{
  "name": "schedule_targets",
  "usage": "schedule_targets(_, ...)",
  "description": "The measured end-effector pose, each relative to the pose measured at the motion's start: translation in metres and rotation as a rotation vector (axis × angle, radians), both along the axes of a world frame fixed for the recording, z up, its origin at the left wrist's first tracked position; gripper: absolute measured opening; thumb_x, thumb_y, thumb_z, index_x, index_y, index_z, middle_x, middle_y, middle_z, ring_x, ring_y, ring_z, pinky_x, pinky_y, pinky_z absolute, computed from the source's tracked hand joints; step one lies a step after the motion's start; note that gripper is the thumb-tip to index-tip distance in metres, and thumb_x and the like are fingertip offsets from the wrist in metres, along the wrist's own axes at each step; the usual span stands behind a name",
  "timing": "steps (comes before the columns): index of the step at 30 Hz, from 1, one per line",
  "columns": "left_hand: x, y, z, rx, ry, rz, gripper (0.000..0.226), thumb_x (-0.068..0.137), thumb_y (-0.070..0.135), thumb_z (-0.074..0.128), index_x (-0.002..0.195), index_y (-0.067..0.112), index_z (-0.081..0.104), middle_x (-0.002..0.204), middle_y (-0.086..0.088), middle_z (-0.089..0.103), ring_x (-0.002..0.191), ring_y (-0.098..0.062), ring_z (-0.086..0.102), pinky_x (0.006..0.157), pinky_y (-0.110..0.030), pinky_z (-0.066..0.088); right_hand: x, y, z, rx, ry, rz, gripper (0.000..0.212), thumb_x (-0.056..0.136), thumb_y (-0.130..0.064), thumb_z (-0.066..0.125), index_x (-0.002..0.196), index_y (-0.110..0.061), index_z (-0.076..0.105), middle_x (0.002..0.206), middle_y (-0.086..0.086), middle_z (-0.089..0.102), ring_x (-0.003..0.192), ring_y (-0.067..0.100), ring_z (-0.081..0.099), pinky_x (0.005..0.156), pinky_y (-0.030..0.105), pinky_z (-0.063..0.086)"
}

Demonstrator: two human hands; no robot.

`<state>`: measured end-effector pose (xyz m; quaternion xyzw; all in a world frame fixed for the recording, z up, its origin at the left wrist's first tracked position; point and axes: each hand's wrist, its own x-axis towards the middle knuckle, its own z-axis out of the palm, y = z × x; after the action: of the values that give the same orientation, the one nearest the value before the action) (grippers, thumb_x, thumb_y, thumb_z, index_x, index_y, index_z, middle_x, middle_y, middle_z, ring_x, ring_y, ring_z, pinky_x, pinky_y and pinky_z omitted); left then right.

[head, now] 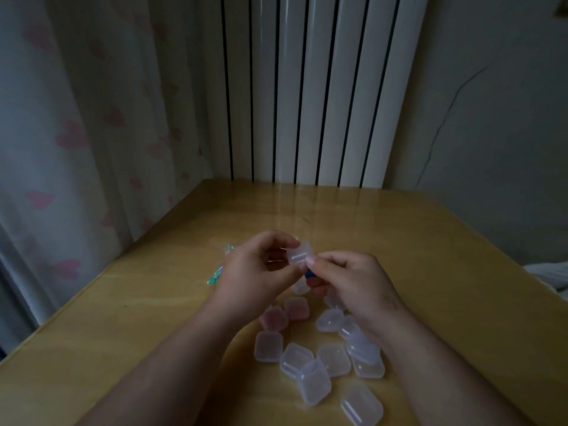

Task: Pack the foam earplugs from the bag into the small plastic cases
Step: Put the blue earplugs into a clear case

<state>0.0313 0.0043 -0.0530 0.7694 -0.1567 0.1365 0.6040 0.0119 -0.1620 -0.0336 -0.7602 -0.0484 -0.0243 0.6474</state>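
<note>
Nearest: a loose cluster of small clear plastic cases (310,368) on the wooden worktop (123,333), lids closed, some overlapping, lying between the two forearms. Just beyond them are two cases with pink contents (285,313), side by side and touching.

Above these, both hands are raised and brought together. The left hand (258,269) grips one clear case (299,253) between thumb and fingers; the right hand (347,278) pinches that case's near edge with curled fingers. A small blue earplug (309,273) shows just under the case, at the right fingertips.

Behind the left hand lies the bag (219,272) — mostly hidden, green and pink showing.

Farthest: a white radiator (307,87), and a curtain with pink hearts (76,133) at left.
</note>
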Motion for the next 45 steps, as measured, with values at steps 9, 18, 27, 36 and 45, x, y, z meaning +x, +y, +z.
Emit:
schedule_targets(9,0.0023,-0.0015,-0.0031,0.119,-0.087,0.061,0.029,0.072,0.038,0.079,0.098,0.033,0.066,0.092,0.005,0.072,0.087,-0.008,0.071,0.078,-0.038,0.061,-0.0017,0.0031,-0.0019,-0.092,-0.026,-0.050,0.015,0.087,-0.034,0.067,0.083,-0.024,0.077,0.074,-0.001,0.074,0.066,0.008,0.069,0.073,0.031,0.057)
schedule_targets(18,0.0008,0.0029,-0.0008,0.294,-0.102,-0.010,0.035,0.078,0.042,0.071,0.112,0.047,0.064,0.107,0.017,0.060,0.091,-0.004,0.062,0.078,-0.028,0.055,-0.0022,0.0054,0.0000,-0.229,-0.158,-0.077,0.010,0.085,-0.030,0.069,0.077,-0.032,0.074,0.074,-0.013,0.073,0.074,0.003,0.069,0.073,0.027,0.057)
schedule_targets(27,-0.0034,-0.0011,0.0034,0.160,-0.121,0.019,0.027,0.078,0.018,0.081,0.096,0.025,0.061,0.090,0.004,0.067,0.084,-0.008,0.066,0.072,-0.027,0.057,-0.0004,0.0024,-0.0006,-0.057,0.017,0.018,0.024,0.091,-0.031,0.063,0.079,-0.016,0.078,0.075,0.004,0.074,0.071,0.013,0.068,0.070,0.029,0.055)
schedule_targets(36,-0.0015,-0.0005,-0.0004,0.156,-0.139,0.067,0.020,0.080,0.023,0.079,0.089,0.030,0.063,0.088,0.003,0.069,0.082,-0.009,0.068,0.072,-0.034,0.059,0.0007,0.0025,-0.0005,-0.035,0.014,-0.027,0.019,0.088,-0.032,0.067,0.085,-0.017,0.078,0.073,0.001,0.073,0.070,0.009,0.069,0.067,0.021,0.052)
schedule_targets(45,-0.0038,-0.0039,0.0041,0.128,-0.108,0.097,0.010,0.092,0.029,0.060,0.089,0.037,0.056,0.076,0.002,0.068,0.070,-0.006,0.065,0.061,-0.029,0.054,-0.0015,0.0073,0.0000,-0.148,-0.033,-0.120,0.010,0.083,-0.024,0.070,0.077,-0.020,0.077,0.058,-0.005,0.069,0.054,0.003,0.060,0.058,0.025,0.049)
